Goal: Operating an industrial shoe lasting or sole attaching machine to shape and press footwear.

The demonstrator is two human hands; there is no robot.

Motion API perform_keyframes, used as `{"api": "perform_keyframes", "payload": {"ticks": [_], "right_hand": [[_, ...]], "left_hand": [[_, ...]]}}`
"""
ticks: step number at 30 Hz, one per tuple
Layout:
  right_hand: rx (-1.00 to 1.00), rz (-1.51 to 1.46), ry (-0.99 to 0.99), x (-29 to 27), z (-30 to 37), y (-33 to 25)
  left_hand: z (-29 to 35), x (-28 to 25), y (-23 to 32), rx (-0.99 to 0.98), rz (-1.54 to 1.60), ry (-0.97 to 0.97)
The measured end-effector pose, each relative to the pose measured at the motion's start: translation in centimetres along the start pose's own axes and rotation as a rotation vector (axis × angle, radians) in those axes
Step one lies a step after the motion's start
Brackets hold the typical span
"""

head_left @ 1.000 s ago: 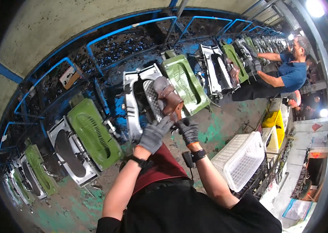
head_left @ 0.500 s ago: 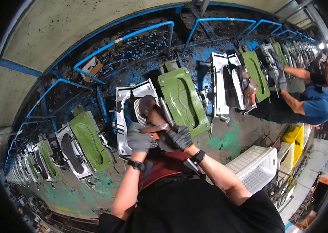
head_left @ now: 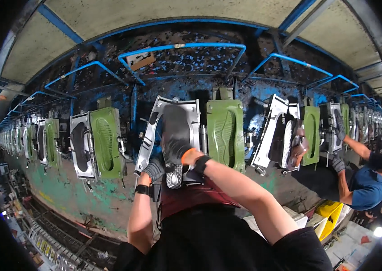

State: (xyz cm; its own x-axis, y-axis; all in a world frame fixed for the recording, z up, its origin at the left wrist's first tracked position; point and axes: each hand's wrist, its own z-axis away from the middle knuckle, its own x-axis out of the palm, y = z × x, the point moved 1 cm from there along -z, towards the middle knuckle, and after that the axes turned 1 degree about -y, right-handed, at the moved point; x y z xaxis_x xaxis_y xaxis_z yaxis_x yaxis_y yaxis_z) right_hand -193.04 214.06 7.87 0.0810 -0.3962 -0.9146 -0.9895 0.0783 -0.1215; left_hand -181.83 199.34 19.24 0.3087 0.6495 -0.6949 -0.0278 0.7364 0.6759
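Note:
In front of me an opened mould has a silver half (head_left: 194, 118) and a green half (head_left: 225, 135) with a sole-shaped hollow. A dark, sole-shaped piece (head_left: 175, 118) lies lengthwise over the silver half. From its near end sticks out a silver, textured heel-shaped part (head_left: 174, 179). My right hand (head_left: 177, 151), in a dark grey glove, lies over the near part of the dark piece; its fingers blend into it. My left hand (head_left: 155, 170), gloved too, has its fingers curled at the silver half's near left corner. The brown sandal's straps are hidden.
More moulds stand in a row on both sides, among them a green half (head_left: 106, 142) at left. A brown sandal (head_left: 297, 147) sits in the mould at right. A co-worker (head_left: 366, 174) works farther right. Blue rails (head_left: 179, 45) run behind; a yellow crate (head_left: 330, 217) stands lower right.
My view has turned. The brown sandal with straps, held in both hands before, no longer shows its straps; a dark sole shape lies there. My left hand has moved down to the mould's corner.

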Motion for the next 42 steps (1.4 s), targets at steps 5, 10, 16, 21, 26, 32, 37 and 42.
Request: {"api": "perform_keyframes", "payload": {"ticks": [5,10,16,21,26,32,37,42], "right_hand": [[0.614,-1.161,-0.794,-0.9,-2.0,-11.5],[0.850,-0.270,-0.521,-10.1,-8.5,-4.5],[1.161,-0.453,-0.438,-7.7,-4.2,-5.9],[1.152,-0.432,-0.104,-9.2,-1.9,-5.6],[1.209,-0.385,0.043,-8.1,-2.1,-0.7],[1.100,-0.382,-0.287,-8.6,-0.7,-2.8],[0.967,-0.452,-0.532,-10.9,-2.2,0.1],[-0.257,0.101,-0.200,-1.4,-4.6,6.5]], "left_hand": [[7.9,6.1,-5.7,-0.586,0.390,0.017],[3.3,6.6,-3.6,-0.898,0.996,0.773],[2.9,10.6,-8.7,-0.541,1.037,0.628],[-0.9,6.1,-2.8,-0.482,0.751,0.799],[-9.0,0.8,-2.4,-0.533,0.940,0.904],[-5.3,6.9,-5.0,-0.542,0.894,0.679],[-0.1,6.3,1.4,-0.685,0.051,0.541],[-5.1,8.0,3.3,-0.508,-0.303,-0.073]]}}
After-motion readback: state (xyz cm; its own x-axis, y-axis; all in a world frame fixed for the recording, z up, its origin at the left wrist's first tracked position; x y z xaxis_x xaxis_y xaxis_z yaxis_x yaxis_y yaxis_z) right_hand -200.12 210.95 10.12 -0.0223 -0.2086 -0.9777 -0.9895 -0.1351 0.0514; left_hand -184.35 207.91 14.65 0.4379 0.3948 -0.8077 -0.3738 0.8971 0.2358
